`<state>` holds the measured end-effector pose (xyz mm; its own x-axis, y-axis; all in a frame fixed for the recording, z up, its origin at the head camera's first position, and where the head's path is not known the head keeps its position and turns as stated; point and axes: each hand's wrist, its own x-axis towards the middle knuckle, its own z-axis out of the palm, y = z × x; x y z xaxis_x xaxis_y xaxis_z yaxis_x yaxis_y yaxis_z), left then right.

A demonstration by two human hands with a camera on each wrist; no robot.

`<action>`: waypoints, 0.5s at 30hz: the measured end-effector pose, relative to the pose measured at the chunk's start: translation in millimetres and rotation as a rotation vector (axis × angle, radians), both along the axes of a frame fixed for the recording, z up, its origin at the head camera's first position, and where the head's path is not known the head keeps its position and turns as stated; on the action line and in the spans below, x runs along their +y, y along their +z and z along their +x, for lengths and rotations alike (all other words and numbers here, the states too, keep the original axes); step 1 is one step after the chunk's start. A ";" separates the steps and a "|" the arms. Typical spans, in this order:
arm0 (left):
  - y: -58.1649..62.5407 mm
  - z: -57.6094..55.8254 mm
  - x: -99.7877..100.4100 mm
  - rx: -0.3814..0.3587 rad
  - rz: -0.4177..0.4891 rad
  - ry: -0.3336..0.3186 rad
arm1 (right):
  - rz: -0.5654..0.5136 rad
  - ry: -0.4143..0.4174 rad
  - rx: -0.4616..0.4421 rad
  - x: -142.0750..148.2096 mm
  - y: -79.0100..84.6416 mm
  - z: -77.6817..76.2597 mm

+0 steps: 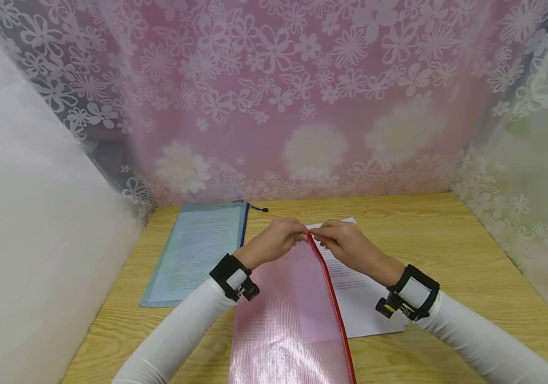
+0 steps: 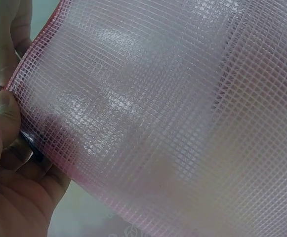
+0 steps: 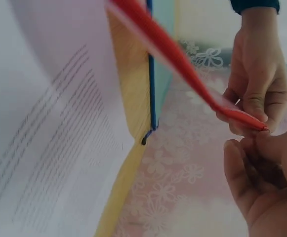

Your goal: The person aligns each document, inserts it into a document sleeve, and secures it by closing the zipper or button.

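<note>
A flowered curtain (image 1: 264,106) rises behind and around the work, pink across the back. In front of it spreads a wood-grained table (image 1: 456,250). Over the middle of the table is the pink pouch (image 1: 274,320), see-through and covered in a fine grid; it runs from the two hands toward the person and leaves the head view at the bottom edge. White sleeves (image 1: 182,325) come in from both lower corners.

To the left lies the blue pouch (image 1: 197,250), with printed text showing through it and a dark blue edge on its right side. The papers (image 1: 370,304) lie partly under the pink pouch, and some of their white shows through it; lines of print are visible on the bare part.

The left hand (image 1: 276,239) pinches the top corner of the pink pouch between thumb and fingers. The right hand (image 1: 348,242) meets it there, thumb and forefinger drawn together on the end of the red zip (image 1: 330,282); whether they hold a slider is hidden. Each wrist wears a black strap (image 1: 418,292). Smallest is the dark tag (image 1: 265,210) on a short cord at the blue pouch's far corner.
</note>
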<state>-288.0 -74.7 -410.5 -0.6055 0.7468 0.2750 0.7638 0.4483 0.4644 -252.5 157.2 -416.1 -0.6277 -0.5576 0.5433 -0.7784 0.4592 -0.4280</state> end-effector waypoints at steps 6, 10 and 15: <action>0.3 0.8 -2.2 -0.015 0.003 0.009 | 0.098 0.026 0.286 -0.9 -1.4 -1.7; 0.6 0.5 -2.8 -0.016 0.003 0.010 | 0.159 0.024 0.388 -0.7 -1.8 -1.1; -0.1 0.4 -4.3 -0.025 0.002 0.012 | 0.198 0.040 0.444 -1.9 -0.9 0.1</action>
